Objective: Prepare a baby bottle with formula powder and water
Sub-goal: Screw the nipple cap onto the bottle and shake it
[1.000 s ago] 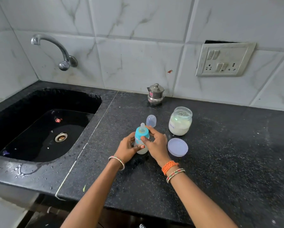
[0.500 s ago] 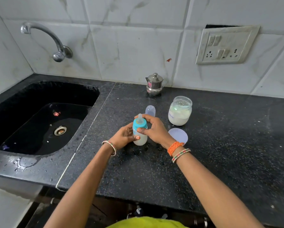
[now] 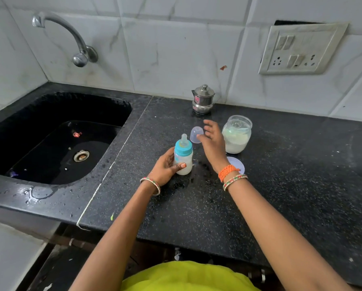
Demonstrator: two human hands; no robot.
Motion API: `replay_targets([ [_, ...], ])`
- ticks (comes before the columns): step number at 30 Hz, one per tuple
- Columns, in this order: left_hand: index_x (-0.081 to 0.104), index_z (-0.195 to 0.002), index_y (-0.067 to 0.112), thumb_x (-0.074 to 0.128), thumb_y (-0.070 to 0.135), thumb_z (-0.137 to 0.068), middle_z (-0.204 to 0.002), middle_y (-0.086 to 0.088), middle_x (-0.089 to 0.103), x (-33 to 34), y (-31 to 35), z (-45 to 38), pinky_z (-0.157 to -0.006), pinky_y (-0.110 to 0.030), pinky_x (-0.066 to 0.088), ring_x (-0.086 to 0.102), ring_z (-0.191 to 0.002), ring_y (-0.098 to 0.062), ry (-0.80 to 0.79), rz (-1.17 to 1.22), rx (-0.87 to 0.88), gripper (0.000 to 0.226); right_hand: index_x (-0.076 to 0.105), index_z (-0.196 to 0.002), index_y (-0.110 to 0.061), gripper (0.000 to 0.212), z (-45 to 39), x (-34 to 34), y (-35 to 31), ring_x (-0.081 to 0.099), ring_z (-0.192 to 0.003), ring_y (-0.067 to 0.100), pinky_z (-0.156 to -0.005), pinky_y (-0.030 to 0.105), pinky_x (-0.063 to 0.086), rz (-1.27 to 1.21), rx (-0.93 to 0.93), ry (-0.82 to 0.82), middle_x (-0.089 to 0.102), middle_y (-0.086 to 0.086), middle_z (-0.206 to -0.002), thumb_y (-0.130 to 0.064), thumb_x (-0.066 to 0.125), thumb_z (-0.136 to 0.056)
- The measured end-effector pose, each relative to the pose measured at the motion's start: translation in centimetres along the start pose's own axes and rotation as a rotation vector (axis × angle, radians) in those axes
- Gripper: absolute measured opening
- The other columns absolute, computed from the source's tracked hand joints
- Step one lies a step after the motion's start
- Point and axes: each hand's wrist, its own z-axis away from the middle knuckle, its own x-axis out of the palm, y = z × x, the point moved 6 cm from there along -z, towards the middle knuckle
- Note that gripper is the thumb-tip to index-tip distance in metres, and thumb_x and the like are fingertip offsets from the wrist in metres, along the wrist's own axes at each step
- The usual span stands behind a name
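A small baby bottle [image 3: 183,157] with a blue collar and a clear nipple stands upright on the black counter, white liquid inside. My left hand [image 3: 165,168] is wrapped around its lower body. My right hand [image 3: 212,141] hovers just behind and right of the bottle with its fingers spread, holding nothing, next to the clear bottle cap [image 3: 196,134] that lies mouth-down on the counter. An open glass jar of white formula powder [image 3: 236,134] stands to the right. Its round lid [image 3: 236,163] lies flat, partly hidden by my right wrist.
A small lidded steel pot [image 3: 203,99] stands by the tiled wall. The black sink [image 3: 56,141] with water and a wall tap [image 3: 79,45] lies to the left. A switch and socket plate [image 3: 301,49] is on the wall at right. Counter [image 3: 281,175] is wet near the bottle.
My right hand has let go of the bottle's blue collar and moved back and right toward the clear cap. My left hand still holds the bottle.
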Motion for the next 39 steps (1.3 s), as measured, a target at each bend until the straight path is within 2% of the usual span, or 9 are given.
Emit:
replay_targets([
  [6, 0.039, -0.131, 0.015, 0.061, 0.000, -0.084, -0.129, 0.001, 0.053, -0.1, -0.4, -0.3, -0.101, -0.019, 0.041, 0.055, -0.114, 0.000, -0.023, -0.014, -0.006, 0.054, 0.029, -0.146, -0.030, 0.066, -5.0, 0.6, 1.6, 0.028, -0.139, 0.037, -0.111, 0.046, 0.032, 0.775, -0.110, -0.126, 0.020, 0.017, -0.155, -0.014, 0.054, -0.087],
  [9, 0.039, -0.131, 0.016, 0.061, 0.000, -0.083, -0.130, 0.000, 0.053, 0.0, -0.3, -0.2, -0.101, -0.020, 0.041, 0.054, -0.116, -0.001, -0.021, -0.010, 0.003, 0.055, 0.017, -0.150, -0.036, 0.069, -6.3, 1.9, 3.3, 0.008, -0.145, 0.040, -0.114, 0.054, 0.021, 1.002, -0.066, -0.299, -0.001, 0.014, -0.160, -0.023, 0.052, -0.092],
  [11, 0.038, -0.132, 0.016, 0.061, 0.002, -0.084, -0.132, -0.002, 0.052, 0.0, -0.3, -0.2, -0.102, -0.020, 0.041, 0.053, -0.118, -0.004, -0.023, -0.016, 0.003, 0.055, 0.016, -0.150, -0.037, 0.068, -6.4, 2.7, 4.0, 0.010, -0.145, 0.038, -0.111, 0.058, 0.022, 1.065, -0.051, -0.399, 0.004, 0.011, -0.160, -0.028, 0.052, -0.093],
  [16, 0.039, -0.133, 0.015, 0.063, 0.004, -0.083, -0.135, -0.004, 0.052, -0.1, -0.5, -0.2, -0.107, -0.029, 0.038, 0.050, -0.125, -0.014, -0.023, -0.009, 0.008, 0.056, 0.038, -0.136, -0.026, 0.056, -4.8, 3.0, 3.3, 0.052, -0.118, 0.034, -0.094, 0.047, 0.047, 1.056, -0.158, -0.326, 0.049, 0.013, -0.130, -0.020, 0.061, -0.085],
  [20, 0.039, -0.134, 0.014, 0.065, 0.009, -0.083, -0.136, -0.006, 0.051, -0.1, -0.7, -0.1, -0.108, -0.034, 0.037, 0.049, -0.126, -0.017, -0.007, -0.011, 0.019, 0.058, 0.040, -0.128, -0.026, 0.052, -2.5, 2.2, 2.2, 0.055, -0.110, 0.031, -0.087, 0.045, 0.049, 0.851, -0.117, -0.259, 0.052, 0.011, -0.126, -0.036, 0.062, -0.082],
  [23, 0.038, -0.134, 0.009, 0.062, 0.003, -0.084, -0.135, -0.008, 0.050, -0.3, -0.9, 0.1, -0.108, -0.033, 0.038, 0.048, -0.126, -0.019, 0.019, 0.006, 0.024, 0.055, 0.035, -0.130, -0.021, 0.054, -0.1, 0.3, 0.3, 0.056, -0.106, 0.027, -0.079, 0.035, 0.044, 0.610, -0.143, -0.031, 0.053, 0.008, -0.125, -0.034, 0.061, -0.084],
  [28, 0.036, -0.135, 0.003, 0.059, -0.002, -0.085, -0.136, -0.010, 0.048, -0.2, -0.4, 0.3, -0.108, -0.031, 0.037, 0.047, -0.125, -0.019, 0.035, 0.014, 0.022, 0.056, 0.037, -0.116, -0.013, 0.037, 3.2, -1.6, -3.0, 0.048, -0.049, 0.003, -0.054, 0.025, 0.036, 0.212, -0.256, 0.211, 0.048, -0.008, -0.071, -0.022, 0.057, -0.086],
  [34, 0.038, -0.134, 0.006, 0.062, 0.002, -0.084, -0.133, -0.013, 0.052, -0.3, -0.6, 0.5, -0.108, -0.039, 0.039, 0.050, -0.124, -0.023, 0.048, 0.013, 0.001, 0.055, 0.045, -0.119, -0.021, 0.040, 4.3, 1.6, -5.1, 0.058, -0.087, 0.016, -0.071, 0.033, 0.051, 0.434, -0.486, -0.013, 0.059, 0.001, -0.108, -0.028, 0.061, -0.083],
  [39, 0.040, -0.131, 0.011, 0.061, 0.001, -0.084, -0.129, -0.009, 0.053, -0.2, -0.4, 0.7, -0.107, -0.039, 0.040, 0.052, -0.119, -0.018, 0.072, 0.014, -0.002, 0.052, 0.050, -0.129, -0.025, 0.046, 4.6, 2.7, -4.3, 0.060, -0.093, 0.020, -0.076, 0.035, 0.052, 0.633, -0.542, -0.076, 0.058, 0.004, -0.111, -0.029, 0.059, -0.084],
])
